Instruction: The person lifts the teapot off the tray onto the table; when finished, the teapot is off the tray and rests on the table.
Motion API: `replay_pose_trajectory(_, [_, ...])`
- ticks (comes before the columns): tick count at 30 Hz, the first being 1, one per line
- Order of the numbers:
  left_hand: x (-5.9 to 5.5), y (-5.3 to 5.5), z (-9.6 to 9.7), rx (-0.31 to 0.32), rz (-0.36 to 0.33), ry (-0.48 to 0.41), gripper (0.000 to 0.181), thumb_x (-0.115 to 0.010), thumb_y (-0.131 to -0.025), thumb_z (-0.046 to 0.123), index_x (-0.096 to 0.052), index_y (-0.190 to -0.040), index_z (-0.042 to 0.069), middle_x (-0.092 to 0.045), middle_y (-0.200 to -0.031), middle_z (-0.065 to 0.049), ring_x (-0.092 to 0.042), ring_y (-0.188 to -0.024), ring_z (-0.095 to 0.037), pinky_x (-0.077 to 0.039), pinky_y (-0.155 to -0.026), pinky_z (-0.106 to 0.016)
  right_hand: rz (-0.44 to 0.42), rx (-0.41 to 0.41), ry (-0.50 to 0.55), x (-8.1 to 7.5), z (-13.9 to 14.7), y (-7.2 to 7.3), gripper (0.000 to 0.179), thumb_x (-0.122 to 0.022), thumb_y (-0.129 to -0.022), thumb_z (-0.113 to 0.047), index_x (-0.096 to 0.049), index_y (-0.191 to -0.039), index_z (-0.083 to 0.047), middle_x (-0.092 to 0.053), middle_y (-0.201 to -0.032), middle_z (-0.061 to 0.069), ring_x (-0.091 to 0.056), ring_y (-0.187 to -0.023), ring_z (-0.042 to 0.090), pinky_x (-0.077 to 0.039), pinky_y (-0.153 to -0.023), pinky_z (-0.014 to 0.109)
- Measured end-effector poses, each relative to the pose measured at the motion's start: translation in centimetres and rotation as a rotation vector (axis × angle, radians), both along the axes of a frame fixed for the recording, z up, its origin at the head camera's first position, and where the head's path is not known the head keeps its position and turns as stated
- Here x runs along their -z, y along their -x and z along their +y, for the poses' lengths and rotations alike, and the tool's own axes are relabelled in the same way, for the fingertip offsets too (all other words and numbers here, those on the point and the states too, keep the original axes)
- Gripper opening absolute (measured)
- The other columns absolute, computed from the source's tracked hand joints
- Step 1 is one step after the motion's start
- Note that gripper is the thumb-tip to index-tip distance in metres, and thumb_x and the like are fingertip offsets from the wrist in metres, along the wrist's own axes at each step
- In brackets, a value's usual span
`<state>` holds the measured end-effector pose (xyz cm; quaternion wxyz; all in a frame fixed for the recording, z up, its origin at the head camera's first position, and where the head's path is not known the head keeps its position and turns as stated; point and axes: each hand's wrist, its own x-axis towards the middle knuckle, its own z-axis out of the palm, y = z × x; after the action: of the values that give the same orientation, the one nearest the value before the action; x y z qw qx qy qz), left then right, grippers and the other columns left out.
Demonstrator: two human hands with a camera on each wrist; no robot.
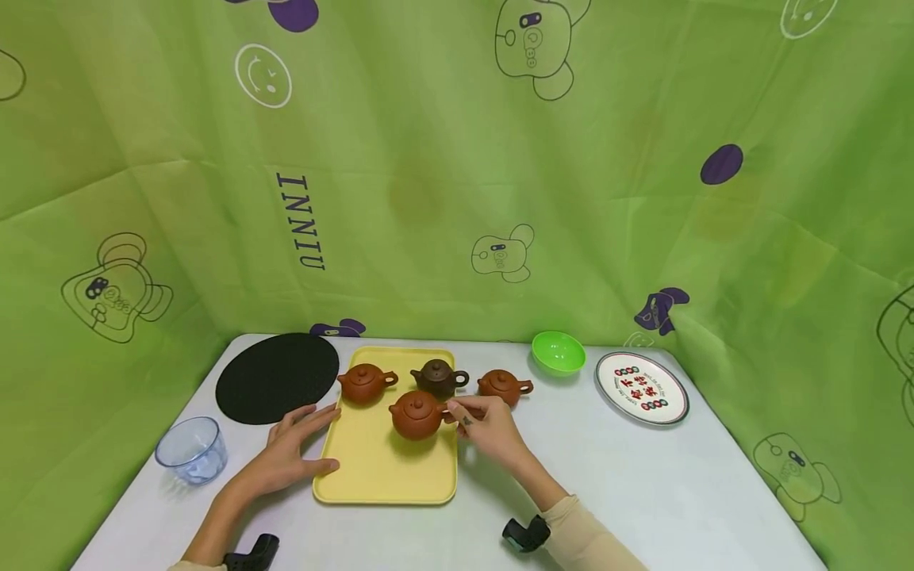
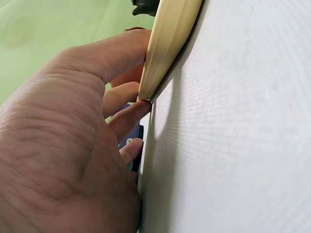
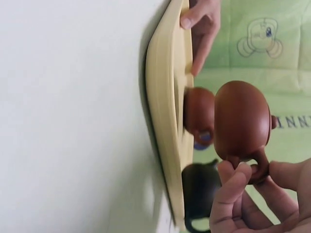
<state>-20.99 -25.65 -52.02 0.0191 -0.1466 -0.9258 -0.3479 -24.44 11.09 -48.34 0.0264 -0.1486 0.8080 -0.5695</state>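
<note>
From the head view, the big brown teapot [image 1: 416, 414] is held by its handle in the right hand [image 1: 491, 428], near the tray's [image 1: 385, 484] right edge, spout pointing left. The left hand [image 1: 294, 452], fingers straight, is pressed on the left edge.

From the left wrist view, the tray's rim [image 2: 167, 46] is touched by straight fingers [image 2: 127, 114].

From the right wrist view, the handle is pinched by fingertips [image 3: 233, 182], and the teapot [image 3: 241, 121] is seen raised off the tray [image 3: 165, 121].

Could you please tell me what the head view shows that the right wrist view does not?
Only the head view shows the green bowl, printed plate, black mat, glass bowl and a third red teapot. Only the right wrist view shows the fingers pinching the handle. Both show the yellow tray, the held teapot and the left hand.
</note>
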Motion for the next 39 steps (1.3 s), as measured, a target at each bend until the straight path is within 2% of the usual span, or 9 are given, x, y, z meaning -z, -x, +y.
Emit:
replay_pose_trajectory(4, [0.0, 0.0, 0.0, -0.001, -0.004, -0.003, 0.085, -0.092, -0.078, 0.035, -0.058, -0.152, 0.012, -0.054, -0.160, -0.016, -0.029, -0.150, -0.049, -0.020, -0.110, -0.076, -0.001, 0.039, -0.006, 0.1, 1.3, 0.1, 0.023, -0.068, -0.105, -0.024, -0.082, -0.114, -0.009, -0.082, -0.095, 0.016, -0.068, -0.068, 0.014, -0.055, -0.064, 0.021])
replay_pose_trajectory(11, [0.0, 0.0, 0.0, -0.009, -0.016, -0.003, 0.085, -0.092, -0.078, 0.036, -0.058, -0.152, 0.013, -0.054, -0.160, -0.015, -0.029, -0.150, -0.048, -0.022, -0.110, -0.076, -0.014, 0.089, -0.016, 0.0, 3.3, -0.2, 0.026, -0.068, -0.104, -0.026, -0.081, -0.115, -0.005, -0.080, -0.094, 0.024, -0.065, -0.066, 0.011, -0.054, -0.064, 0.022])
replay_pose_trajectory(21, [0.1, 0.0, -0.1, -0.007, -0.023, -0.014, 0.084, -0.091, -0.079, 0.037, -0.058, -0.152, 0.013, -0.054, -0.160, -0.015, -0.028, -0.151, -0.047, -0.021, -0.110, -0.076, -0.015, 0.167, -0.049, 0.3, 6.9, -0.6, 0.023, -0.067, -0.105, -0.021, -0.081, -0.114, -0.004, -0.081, -0.093, 0.020, -0.064, -0.065, 0.009, -0.053, -0.063, 0.021])
replay_pose_trajectory(26, [0.0, 0.1, -0.2, -0.007, -0.019, -0.019, 0.084, -0.091, -0.079, 0.037, -0.057, -0.152, 0.012, -0.053, -0.160, -0.015, -0.027, -0.151, -0.048, -0.020, -0.110, -0.077, -0.034, 0.186, -0.050, 0.9, 8.6, -0.4, 0.023, -0.066, -0.105, -0.020, -0.081, -0.113, -0.005, -0.082, -0.095, 0.018, -0.068, -0.068, 0.014, -0.056, -0.065, 0.023])
replay_pose_trajectory(39, [0.1, 0.1, -0.3, -0.004, -0.019, -0.014, 0.083, -0.089, -0.081, 0.039, -0.057, -0.153, 0.013, -0.053, -0.161, -0.015, -0.026, -0.152, -0.048, -0.020, -0.110, -0.079, -0.078, 0.236, -0.085, 1.9, 12.6, -0.9, 0.025, -0.065, -0.106, -0.020, -0.080, -0.117, -0.004, -0.082, -0.097, 0.018, -0.065, -0.066, 0.010, -0.056, -0.064, 0.024])
